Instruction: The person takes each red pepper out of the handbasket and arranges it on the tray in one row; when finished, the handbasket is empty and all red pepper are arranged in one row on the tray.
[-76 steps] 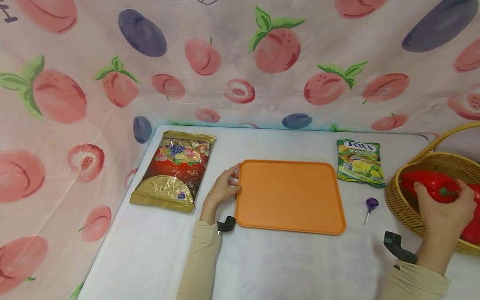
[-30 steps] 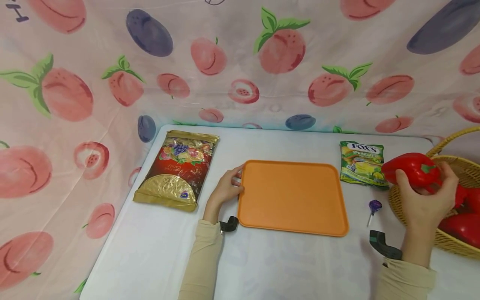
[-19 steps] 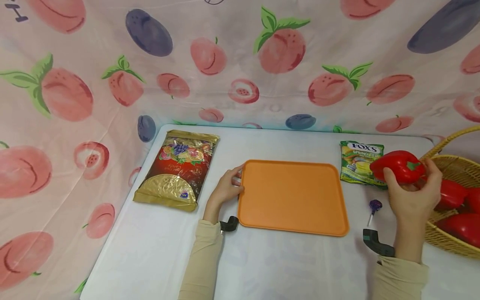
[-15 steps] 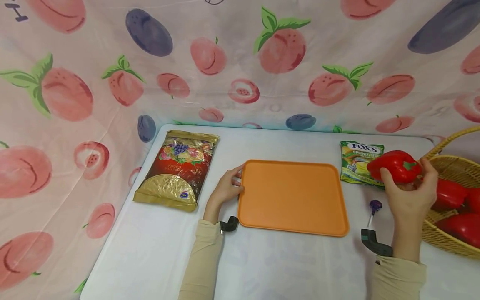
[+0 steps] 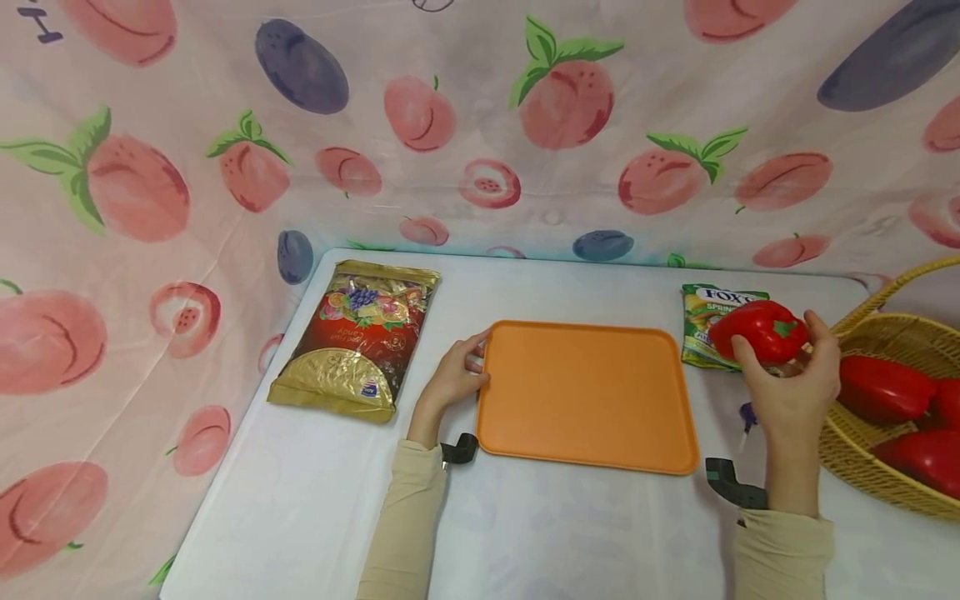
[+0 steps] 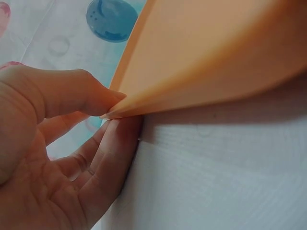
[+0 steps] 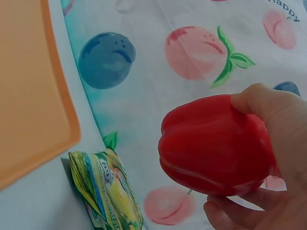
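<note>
My right hand (image 5: 795, 392) holds a red bell pepper (image 5: 757, 332) by its stem end, thumb on one side and fingers on the other. In the head view the pepper overlaps the green candy bag (image 5: 697, 333); the right wrist view shows the pepper (image 7: 211, 143) raised, with the bag (image 7: 108, 191) below and left of it. An orange tray (image 5: 585, 396) lies at mid-table. Its left rim is pinched by my left hand (image 5: 450, 375), the thumb on top and fingers underneath in the left wrist view, where the tray edge (image 6: 158, 96) shows close up.
A wicker basket (image 5: 862, 467) with several red peppers (image 5: 888, 390) stands at the right edge. A purple lollipop (image 5: 747, 414) lies partly hidden by the right hand. A large red-gold candy bag (image 5: 352, 342) lies on the left. Fruit-print cloth (image 5: 487, 125) hangs behind the table.
My right hand has lifted the pepper out of the basket and carried it left, over the green candy bag. The left hand keeps its place at the tray rim.
</note>
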Available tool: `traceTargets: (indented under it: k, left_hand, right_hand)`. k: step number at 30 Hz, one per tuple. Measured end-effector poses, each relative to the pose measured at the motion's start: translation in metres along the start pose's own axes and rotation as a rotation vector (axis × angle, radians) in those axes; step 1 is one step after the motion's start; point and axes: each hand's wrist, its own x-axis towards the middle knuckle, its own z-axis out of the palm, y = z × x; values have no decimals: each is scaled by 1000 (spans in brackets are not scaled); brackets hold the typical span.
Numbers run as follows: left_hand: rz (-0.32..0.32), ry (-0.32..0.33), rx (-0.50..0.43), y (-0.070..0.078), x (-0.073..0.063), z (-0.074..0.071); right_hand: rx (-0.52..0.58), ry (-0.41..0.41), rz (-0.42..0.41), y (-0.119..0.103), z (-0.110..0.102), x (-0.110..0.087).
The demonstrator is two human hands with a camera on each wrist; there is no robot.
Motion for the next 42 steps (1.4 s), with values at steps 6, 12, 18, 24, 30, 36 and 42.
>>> traceTargets:
  k: [6,12,18,24,30,36,42]
  left_hand:
    - [8,4,4,-1,0,0]
    - [20,8,5,-2,1,0]
    - [22,1,4,0,1,0]
    - [28,1,11,-1,0,-1]
    - [19,-1,11,0,-1,-1]
    - [7,-5,7,1,-1,-1]
    - [1,-5,14,0,0,-1]
  right_hand:
    - [-17,-5,-84,-1,10,-6]
    - [-45,-53,-111,-3,21,-11]
    - [-56,-61,-195,-4,30,-14]
    - [-43,-105,-225,-8,39,-19]
    - [-65,-159,-202,-10,48,-25]
    - [-51,-213,-200,-14,56,-30]
    - [-58,-246,-225,-16,61,-34]
